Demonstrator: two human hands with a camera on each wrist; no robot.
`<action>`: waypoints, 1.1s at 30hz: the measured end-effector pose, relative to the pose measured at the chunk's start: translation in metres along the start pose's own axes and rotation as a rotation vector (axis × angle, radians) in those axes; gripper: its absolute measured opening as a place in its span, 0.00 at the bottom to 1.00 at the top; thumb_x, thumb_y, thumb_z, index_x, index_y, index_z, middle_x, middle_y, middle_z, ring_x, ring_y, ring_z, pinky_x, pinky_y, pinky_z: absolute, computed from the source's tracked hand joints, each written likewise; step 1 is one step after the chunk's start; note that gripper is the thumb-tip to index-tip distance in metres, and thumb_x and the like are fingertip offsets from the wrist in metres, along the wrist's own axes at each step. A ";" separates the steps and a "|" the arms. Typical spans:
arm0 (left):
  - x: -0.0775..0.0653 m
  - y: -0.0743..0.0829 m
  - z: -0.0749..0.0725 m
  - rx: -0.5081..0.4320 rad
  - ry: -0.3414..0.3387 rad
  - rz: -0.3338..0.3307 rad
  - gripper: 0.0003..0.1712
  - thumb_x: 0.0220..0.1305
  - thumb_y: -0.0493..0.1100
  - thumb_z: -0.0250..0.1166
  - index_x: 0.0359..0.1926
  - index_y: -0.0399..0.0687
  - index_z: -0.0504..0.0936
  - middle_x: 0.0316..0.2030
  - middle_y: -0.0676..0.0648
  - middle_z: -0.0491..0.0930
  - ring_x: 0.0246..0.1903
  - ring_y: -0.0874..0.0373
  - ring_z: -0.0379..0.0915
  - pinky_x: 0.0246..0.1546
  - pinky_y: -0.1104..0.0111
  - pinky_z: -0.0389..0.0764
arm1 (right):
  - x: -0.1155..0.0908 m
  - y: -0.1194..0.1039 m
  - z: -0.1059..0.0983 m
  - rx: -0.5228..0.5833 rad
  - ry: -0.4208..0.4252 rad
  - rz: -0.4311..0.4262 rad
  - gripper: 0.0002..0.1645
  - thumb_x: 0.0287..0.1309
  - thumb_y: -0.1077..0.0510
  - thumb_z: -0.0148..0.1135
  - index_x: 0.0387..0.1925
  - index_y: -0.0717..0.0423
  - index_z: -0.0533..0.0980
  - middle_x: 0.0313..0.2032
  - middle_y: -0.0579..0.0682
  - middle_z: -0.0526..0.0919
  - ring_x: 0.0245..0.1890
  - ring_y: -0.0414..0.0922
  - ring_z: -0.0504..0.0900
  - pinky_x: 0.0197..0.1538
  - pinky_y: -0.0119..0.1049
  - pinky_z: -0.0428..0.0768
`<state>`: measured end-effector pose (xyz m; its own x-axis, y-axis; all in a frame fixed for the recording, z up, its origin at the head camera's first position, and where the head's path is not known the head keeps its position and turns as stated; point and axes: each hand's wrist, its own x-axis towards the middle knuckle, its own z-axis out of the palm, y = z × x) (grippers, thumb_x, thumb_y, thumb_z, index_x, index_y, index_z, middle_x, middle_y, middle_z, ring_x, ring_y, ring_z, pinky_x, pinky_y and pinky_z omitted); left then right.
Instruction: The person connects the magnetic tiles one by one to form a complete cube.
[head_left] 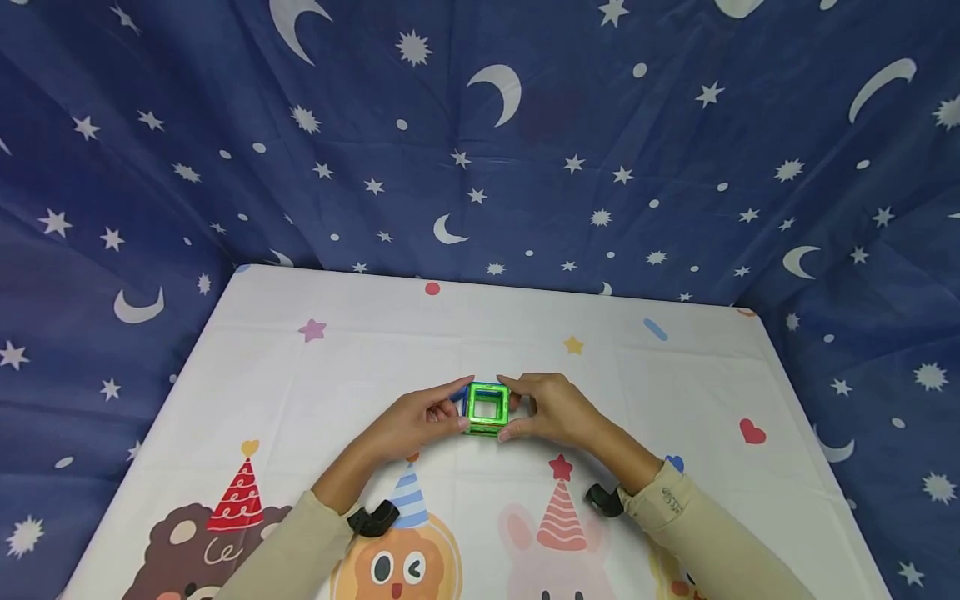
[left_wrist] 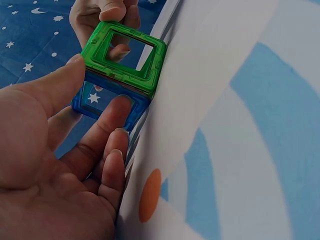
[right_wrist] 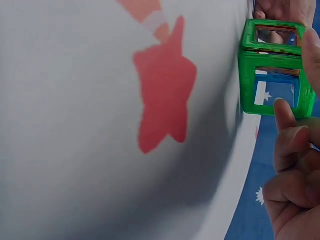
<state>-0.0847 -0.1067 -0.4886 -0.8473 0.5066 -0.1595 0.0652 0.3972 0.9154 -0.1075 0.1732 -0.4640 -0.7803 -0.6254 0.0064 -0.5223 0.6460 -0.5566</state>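
A small cube of magnetic tiles (head_left: 487, 427) sits near the middle of the table, between both hands. Its tiles are see-through frames: the top and the side toward the right hand are green, and a blue tile (left_wrist: 137, 114) faces the left hand. My left hand (head_left: 420, 421) grips the cube from the left, thumb at the near corner and fingertips along the blue side. From the right, my right hand (head_left: 558, 408) holds it, thumb at the near corner and index finger at the far one. In the right wrist view a fingertip lies against the green side tile (right_wrist: 247, 82).
A white tablecloth (head_left: 390, 350) with printed party animals, stars and hearts covers the table. Dark blue curtains (head_left: 555, 225) with moons and stars stand behind it and at both sides. Black wrist cameras (head_left: 373, 518) hang below the sleeves.
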 end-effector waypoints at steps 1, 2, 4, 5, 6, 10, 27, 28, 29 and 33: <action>0.000 0.000 0.000 0.008 0.001 0.001 0.39 0.67 0.54 0.70 0.76 0.62 0.66 0.39 0.54 0.81 0.36 0.58 0.73 0.39 0.72 0.75 | -0.001 0.000 0.001 -0.018 0.004 -0.003 0.52 0.42 0.39 0.83 0.66 0.58 0.76 0.34 0.42 0.83 0.25 0.33 0.67 0.29 0.27 0.69; 0.000 0.000 0.000 0.013 0.002 0.003 0.39 0.67 0.54 0.69 0.76 0.61 0.66 0.39 0.55 0.81 0.36 0.58 0.73 0.39 0.72 0.75 | -0.001 -0.001 0.001 -0.041 0.006 -0.006 0.52 0.42 0.38 0.82 0.67 0.58 0.76 0.34 0.41 0.83 0.25 0.33 0.67 0.29 0.28 0.69; 0.000 -0.001 0.000 0.025 0.005 0.004 0.39 0.67 0.54 0.69 0.76 0.62 0.66 0.38 0.55 0.81 0.36 0.58 0.73 0.39 0.72 0.75 | -0.003 -0.002 0.002 -0.095 0.010 -0.010 0.53 0.43 0.36 0.80 0.68 0.56 0.75 0.34 0.41 0.82 0.25 0.33 0.67 0.31 0.28 0.70; 0.000 -0.001 0.000 0.031 0.006 0.007 0.39 0.68 0.54 0.69 0.76 0.61 0.66 0.38 0.56 0.81 0.35 0.59 0.72 0.39 0.72 0.75 | -0.004 -0.002 0.002 -0.128 0.012 -0.013 0.54 0.44 0.34 0.79 0.69 0.55 0.74 0.33 0.40 0.82 0.26 0.33 0.67 0.32 0.28 0.70; 0.000 -0.001 0.000 0.035 0.006 0.009 0.39 0.68 0.54 0.69 0.76 0.61 0.66 0.38 0.56 0.81 0.35 0.59 0.72 0.39 0.72 0.75 | -0.005 -0.003 0.002 -0.162 0.017 -0.019 0.54 0.44 0.33 0.78 0.69 0.55 0.74 0.33 0.40 0.82 0.26 0.33 0.67 0.32 0.29 0.70; 0.000 -0.001 0.000 0.035 0.006 0.014 0.39 0.67 0.54 0.69 0.76 0.61 0.66 0.37 0.56 0.81 0.35 0.59 0.72 0.39 0.72 0.75 | -0.007 -0.004 0.003 -0.279 0.048 -0.065 0.54 0.47 0.29 0.74 0.70 0.54 0.73 0.34 0.40 0.81 0.25 0.32 0.68 0.30 0.28 0.70; 0.000 -0.001 -0.001 0.040 0.010 0.025 0.39 0.67 0.54 0.69 0.76 0.61 0.66 0.37 0.56 0.81 0.34 0.60 0.72 0.37 0.72 0.75 | -0.012 -0.006 0.009 -0.576 0.116 -0.159 0.49 0.61 0.27 0.61 0.72 0.56 0.70 0.37 0.44 0.80 0.17 0.34 0.64 0.23 0.29 0.69; 0.000 -0.001 -0.001 0.038 0.010 0.020 0.39 0.67 0.54 0.69 0.76 0.62 0.66 0.37 0.56 0.81 0.34 0.60 0.72 0.37 0.73 0.75 | -0.012 -0.006 0.010 -0.604 0.121 -0.169 0.50 0.61 0.27 0.59 0.72 0.56 0.70 0.37 0.44 0.79 0.17 0.34 0.64 0.22 0.30 0.69; 0.000 -0.001 -0.001 0.037 0.010 0.017 0.39 0.67 0.54 0.70 0.76 0.62 0.66 0.37 0.56 0.81 0.33 0.60 0.72 0.37 0.73 0.74 | -0.012 -0.006 0.011 -0.633 0.126 -0.175 0.50 0.62 0.26 0.58 0.72 0.56 0.70 0.37 0.45 0.79 0.17 0.34 0.65 0.22 0.31 0.70; -0.001 -0.001 -0.001 0.029 0.009 0.014 0.40 0.67 0.53 0.69 0.77 0.62 0.65 0.37 0.55 0.81 0.33 0.60 0.72 0.36 0.73 0.74 | -0.012 -0.005 0.014 -0.682 0.113 -0.172 0.50 0.65 0.25 0.52 0.74 0.57 0.67 0.38 0.45 0.79 0.18 0.35 0.66 0.21 0.32 0.71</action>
<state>-0.0845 -0.1088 -0.4894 -0.8508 0.5057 -0.1431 0.0926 0.4123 0.9063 -0.0903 0.1712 -0.4727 -0.6790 -0.7177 0.1544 -0.7114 0.6952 0.1033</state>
